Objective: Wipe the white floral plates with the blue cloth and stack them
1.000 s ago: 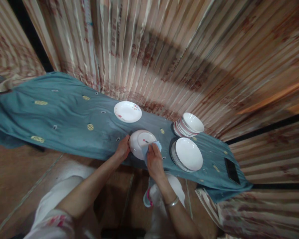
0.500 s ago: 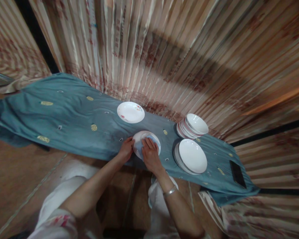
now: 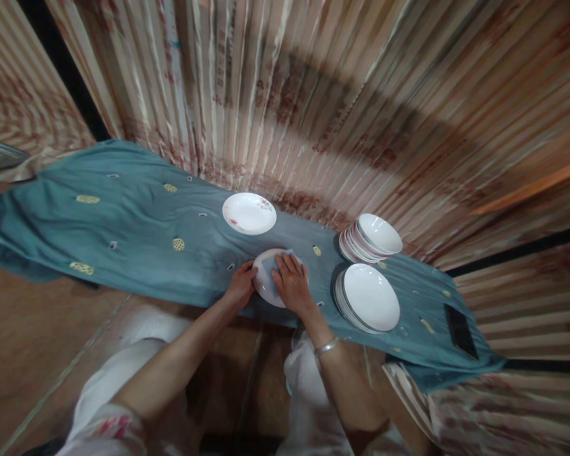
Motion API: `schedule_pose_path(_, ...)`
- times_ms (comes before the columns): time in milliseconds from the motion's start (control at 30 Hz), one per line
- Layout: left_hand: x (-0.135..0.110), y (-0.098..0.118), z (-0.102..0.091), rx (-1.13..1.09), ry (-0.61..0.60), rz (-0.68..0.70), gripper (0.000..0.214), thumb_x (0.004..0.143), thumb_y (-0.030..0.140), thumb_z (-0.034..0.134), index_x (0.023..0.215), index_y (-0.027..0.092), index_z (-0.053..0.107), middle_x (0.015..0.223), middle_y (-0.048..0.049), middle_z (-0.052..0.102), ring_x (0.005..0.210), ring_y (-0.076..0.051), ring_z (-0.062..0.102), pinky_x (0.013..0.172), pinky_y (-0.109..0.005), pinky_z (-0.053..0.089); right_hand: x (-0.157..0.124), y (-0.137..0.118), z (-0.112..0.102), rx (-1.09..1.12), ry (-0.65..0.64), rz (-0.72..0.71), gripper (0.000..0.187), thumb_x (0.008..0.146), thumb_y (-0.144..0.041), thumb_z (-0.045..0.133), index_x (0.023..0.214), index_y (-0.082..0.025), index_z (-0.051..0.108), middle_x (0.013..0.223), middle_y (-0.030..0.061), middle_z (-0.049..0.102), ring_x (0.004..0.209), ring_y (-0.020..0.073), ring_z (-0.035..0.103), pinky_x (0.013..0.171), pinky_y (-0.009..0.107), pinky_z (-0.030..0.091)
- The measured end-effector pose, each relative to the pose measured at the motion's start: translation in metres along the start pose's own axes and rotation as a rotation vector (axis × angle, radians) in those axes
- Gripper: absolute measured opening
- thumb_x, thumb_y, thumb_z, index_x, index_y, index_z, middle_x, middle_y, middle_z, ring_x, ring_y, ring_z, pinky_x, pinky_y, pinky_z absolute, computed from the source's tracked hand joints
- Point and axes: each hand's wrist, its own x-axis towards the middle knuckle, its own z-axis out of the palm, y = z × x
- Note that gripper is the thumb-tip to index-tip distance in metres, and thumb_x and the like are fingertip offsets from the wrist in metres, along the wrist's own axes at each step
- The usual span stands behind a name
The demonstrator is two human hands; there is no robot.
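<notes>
In the head view a white plate (image 3: pixel 264 292) sits near the front edge of the cloth-covered table. My left hand (image 3: pixel 241 284) grips its left rim, thumb on top. Over the plate's right part, my right hand (image 3: pixel 292 284) holds a light blue cloth (image 3: pixel 268 267) pressed to the surface, partly hiding both. Just behind lies another white plate (image 3: pixel 249 214) with flowers printed near its rim.
To the right stand a stack of white plates (image 3: pixel 371 297) and, behind it, a stack of bowls (image 3: pixel 379 234). A dark flat phone-like object (image 3: pixel 460 330) lies near the right end of the teal tablecloth (image 3: pixel 142 253). A pleated curtain (image 3: pixel 247 126) hangs behind.
My right hand has shifted slightly right and turned on the plate, with the blue cloth under its fingers. My left hand stays on the rim. The view has moved slightly.
</notes>
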Motion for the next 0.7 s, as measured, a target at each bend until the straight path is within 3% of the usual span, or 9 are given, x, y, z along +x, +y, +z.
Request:
schedule_pose_path(400,0.002,-0.002,-0.002,0.033,-0.001,0.01,0.028,0.059,0.018,0.071,0.087,0.016,0.066,0.068,0.0019,0.065,0.062,-0.013,0.056,0.057,-0.024,0.045,-0.033,0.026,0.022,0.099,0.183,0.098,0.051,0.103,-0.034,0.038,0.143,-0.006,0.054,0.152,0.0211,0.048,0.147,0.0317,0.036,0.116,0.05,0.037)
schedule_pose_path(567,0.004,-0.003,-0.002,0.029,-0.009,0.027,0.029,0.056,0.018,0.07,0.085,0.017,0.066,0.066,0.0024,0.064,0.06,-0.012,0.055,0.056,-0.023,0.044,-0.057,0.019,0.031,0.151,0.264,0.102,0.052,0.103,-0.033,0.035,0.142,-0.003,0.053,0.15,0.0238,0.048,0.147,0.0332,0.035,0.117,0.055,0.036)
schedule_pose_path(700,0.007,-0.005,-0.002,0.033,0.001,0.036,0.029,0.056,0.018,0.069,0.084,0.017,0.067,0.068,0.0013,0.065,0.061,-0.014,0.056,0.056,-0.025,0.045,-0.072,0.011,0.034,0.193,0.281,0.095,0.047,0.101,-0.025,0.038,0.14,-0.006,0.057,0.148,0.0217,0.052,0.146,0.0325,0.036,0.118,0.057,0.036)
